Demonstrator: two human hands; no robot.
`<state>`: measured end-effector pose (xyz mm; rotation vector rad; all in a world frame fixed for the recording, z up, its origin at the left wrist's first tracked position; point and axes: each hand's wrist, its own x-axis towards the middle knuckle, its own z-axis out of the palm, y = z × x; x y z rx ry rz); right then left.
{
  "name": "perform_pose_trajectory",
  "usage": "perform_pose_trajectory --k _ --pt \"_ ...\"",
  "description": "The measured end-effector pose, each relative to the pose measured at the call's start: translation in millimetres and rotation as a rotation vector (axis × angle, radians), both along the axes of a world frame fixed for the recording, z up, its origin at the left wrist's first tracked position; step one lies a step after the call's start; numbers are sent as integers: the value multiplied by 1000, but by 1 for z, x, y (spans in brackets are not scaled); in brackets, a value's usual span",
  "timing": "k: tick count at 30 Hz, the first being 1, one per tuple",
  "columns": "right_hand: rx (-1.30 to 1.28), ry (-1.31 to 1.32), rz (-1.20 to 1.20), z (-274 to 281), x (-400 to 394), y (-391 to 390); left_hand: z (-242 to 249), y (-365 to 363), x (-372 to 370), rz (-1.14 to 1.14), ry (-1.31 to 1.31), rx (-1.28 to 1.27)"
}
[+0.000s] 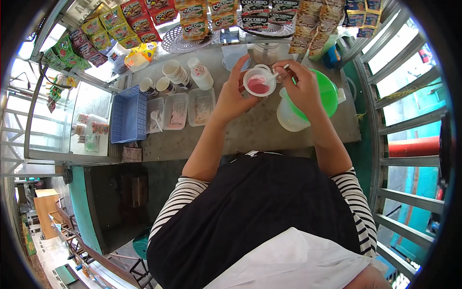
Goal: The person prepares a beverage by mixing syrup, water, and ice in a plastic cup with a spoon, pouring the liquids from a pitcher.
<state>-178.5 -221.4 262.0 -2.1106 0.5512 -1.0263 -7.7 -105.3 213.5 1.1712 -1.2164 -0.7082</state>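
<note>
My left hand [235,98] is wrapped round a small white plastic cup [251,91], tilted so that its mouth faces me. Pink-red powder [258,85] lies inside it. A white plastic spoon [278,73] is pinched in my right hand [298,84], its bowl at the cup's rim and its handle pointing up. Behind the cup stands a clear jar [266,52], partly hidden by my hands. To the right, below my right forearm, is a translucent pitcher [291,115] with a bright green lid [327,91].
Left on the counter are clear tubs [175,111] with pinkish residue, a blue basket [129,115] and stacked paper cups [175,72]. Sachet strips [195,21] hang along the top. Metal bars [409,125] run down the right side.
</note>
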Motion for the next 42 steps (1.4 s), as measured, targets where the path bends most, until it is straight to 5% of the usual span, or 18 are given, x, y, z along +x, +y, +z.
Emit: perform_pose_trajectory --k 5,7,12,15,17,18,20,32,42 --pt "169 34 45 2 -37 1 -5 3 -27 -53 96 13" --pt "-116 26 -56 8 -59 -7 -8 5 -35 -32 126 13" --pt "-106 -108 -452 -90 -138 -81 -19 17 -40 32 173 -2" --pt "161 -175 -620 -157 -161 -115 -34 28 -35 114 141 34" --pt "848 -568 -379 -162 -151 -105 -46 33 -31 134 136 59" --pt "851 -563 -375 -161 -150 -106 -52 35 -29 140 139 61" --pt "825 -671 -116 -157 -147 -110 -66 39 -26 162 119 44" --pt "189 -41 -141 -86 -78 -45 -148 77 -18 410 72 173" --pt "-29 103 -40 -56 -30 -5 -173 90 -17 459 102 186"
